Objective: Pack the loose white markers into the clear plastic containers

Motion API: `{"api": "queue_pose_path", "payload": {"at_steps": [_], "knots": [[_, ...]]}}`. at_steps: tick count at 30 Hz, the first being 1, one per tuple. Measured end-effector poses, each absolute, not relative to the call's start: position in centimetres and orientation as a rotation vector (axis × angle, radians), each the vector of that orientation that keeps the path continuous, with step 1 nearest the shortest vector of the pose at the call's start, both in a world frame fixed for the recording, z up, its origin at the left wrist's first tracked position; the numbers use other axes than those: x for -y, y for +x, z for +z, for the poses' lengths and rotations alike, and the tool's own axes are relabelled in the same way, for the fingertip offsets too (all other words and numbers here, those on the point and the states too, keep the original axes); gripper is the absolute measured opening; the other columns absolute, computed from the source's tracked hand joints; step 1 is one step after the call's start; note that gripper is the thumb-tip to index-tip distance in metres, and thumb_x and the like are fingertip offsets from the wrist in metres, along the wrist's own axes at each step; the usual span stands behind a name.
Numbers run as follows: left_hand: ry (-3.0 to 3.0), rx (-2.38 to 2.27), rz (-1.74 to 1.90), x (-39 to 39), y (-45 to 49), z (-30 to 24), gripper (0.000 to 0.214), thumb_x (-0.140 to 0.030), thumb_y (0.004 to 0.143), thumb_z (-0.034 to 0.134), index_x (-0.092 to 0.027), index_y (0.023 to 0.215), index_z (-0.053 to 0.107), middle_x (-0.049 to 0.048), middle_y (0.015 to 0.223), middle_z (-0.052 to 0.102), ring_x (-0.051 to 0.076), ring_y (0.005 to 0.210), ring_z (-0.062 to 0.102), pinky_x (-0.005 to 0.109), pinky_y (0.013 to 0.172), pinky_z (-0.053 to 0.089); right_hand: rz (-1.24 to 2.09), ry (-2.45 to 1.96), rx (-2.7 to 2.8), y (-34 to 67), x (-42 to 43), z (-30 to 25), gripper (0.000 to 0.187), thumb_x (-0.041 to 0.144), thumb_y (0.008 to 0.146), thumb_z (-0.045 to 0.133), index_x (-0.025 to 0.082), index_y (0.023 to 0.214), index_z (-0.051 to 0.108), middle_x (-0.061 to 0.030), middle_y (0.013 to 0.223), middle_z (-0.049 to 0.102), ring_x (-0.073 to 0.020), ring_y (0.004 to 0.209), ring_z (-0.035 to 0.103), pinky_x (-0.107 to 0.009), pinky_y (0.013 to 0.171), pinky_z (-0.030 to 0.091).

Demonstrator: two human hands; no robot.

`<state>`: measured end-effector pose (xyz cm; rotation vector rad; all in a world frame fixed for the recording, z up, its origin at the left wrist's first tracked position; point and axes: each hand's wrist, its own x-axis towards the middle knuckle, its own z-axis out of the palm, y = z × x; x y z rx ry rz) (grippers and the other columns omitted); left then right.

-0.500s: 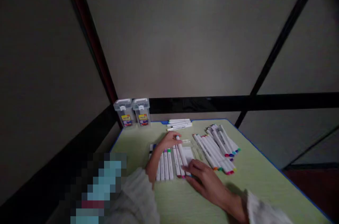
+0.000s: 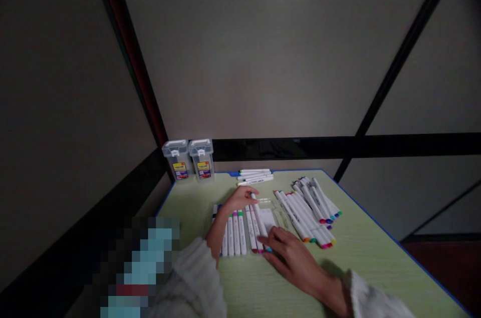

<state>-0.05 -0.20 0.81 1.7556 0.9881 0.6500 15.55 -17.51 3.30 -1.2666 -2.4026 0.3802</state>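
A broad matte grey wall (image 2: pixel 255 57), divided by glossy black strips, is standing behind the pale green table (image 2: pixel 376 270), whose blue trim (image 2: pixel 376 220) is running diagonally down to the right. Bare tabletop is stretching between that trim and your right sleeve (image 2: pixel 370 298), and more is lying on the near side of the tray, leaving your forearms room to shift; the wall is bounding the far side. Your left sleeve (image 2: pixel 191 278), like the right, is showing a pale, soft, textured fabric. The shallow clear plastic tray (image 2: pixel 281 219) is lying between your hands, holding a row of capped markers (image 2: pixel 235 237) in its left part. To its right a pile of white markers (image 2: pixel 319 200) is fanning out, smooth and rod-shaped. Your right hand (image 2: pixel 293 255) is reaching in with bent fingers, its fingertips touching the near end of one white marker (image 2: pixel 260 215); whether they are gripping it cannot be told. Your left hand (image 2: pixel 240 200) is pinching that marker's far end between thumb and fingers, the shaft slanting over the middle of the tray. Two lidded, see-through boxes (image 2: pixel 203 157) are standing upright at the far left corner, while a few more markers (image 2: pixel 254 178) are lying crosswise near the far edge.
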Motion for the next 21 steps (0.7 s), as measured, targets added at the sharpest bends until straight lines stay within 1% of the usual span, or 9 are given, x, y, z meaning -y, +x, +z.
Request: {"api": "queue_pose_path", "payload": {"at_steps": [4,9,14,16,21], "knots": [[1.716,-0.959,0.654,0.2,-0.1,0.8,0.04,-0.017,0.057,0.071,-0.007,0.095,0.062,-0.0057,0.05,0.048,0.008,0.047,0.045,0.019,0.049,0.034,0.343,-1.286,2.43,15.6,17.5,3.1,0.034,0.029,0.087,0.042,0.025,0.12,0.048,-0.0071,0.093,0.053,-0.0208,0.087,0.051,-0.036,0.078,0.042],[1.693,-0.941,0.675,0.0,-0.1,0.6,0.041,-0.015,0.055,0.072,-0.008,0.095,0.062,-0.0049,0.052,0.05,0.008,0.048,0.046,0.019,0.049,0.034,0.294,-1.301,2.421,15.8,17.5,2.4,0.042,0.03,0.086,0.044,0.02,0.127,0.04,-0.0091,0.102,0.054,-0.023,0.097,0.049,-0.037,0.084,0.041],[1.689,-0.933,0.684,-0.1,-0.1,0.4,0.039,-0.015,0.055,0.072,-0.008,0.093,0.062,-0.0037,0.055,0.053,0.008,0.049,0.047,0.019,0.05,0.036,0.272,-1.317,2.427,15.8,17.3,2.0,0.041,0.03,0.086,0.044,0.019,0.125,0.042,-0.0094,0.103,0.055,-0.0225,0.097,0.051,-0.037,0.084,0.042],[1.695,-0.939,0.689,-0.1,0.0,0.4,0.037,-0.015,0.055,0.072,-0.009,0.091,0.062,-0.0036,0.056,0.053,0.008,0.049,0.048,0.019,0.05,0.036,0.251,-1.318,2.436,15.8,17.2,2.0,0.041,0.03,0.086,0.044,0.019,0.125,0.043,-0.0103,0.104,0.054,-0.0233,0.099,0.05,-0.037,0.086,0.041],[1.736,-0.978,0.7,0.1,0.1,0.4,0.033,-0.018,0.059,0.072,-0.009,0.089,0.062,-0.0036,0.057,0.054,0.008,0.052,0.049,0.018,0.05,0.037,0.263,-1.324,2.468,15.8,17.3,2.2,0.042,0.029,0.086,0.043,0.018,0.126,0.042,-0.0106,0.102,0.055,-0.0236,0.098,0.05,-0.038,0.085,0.041]]}}
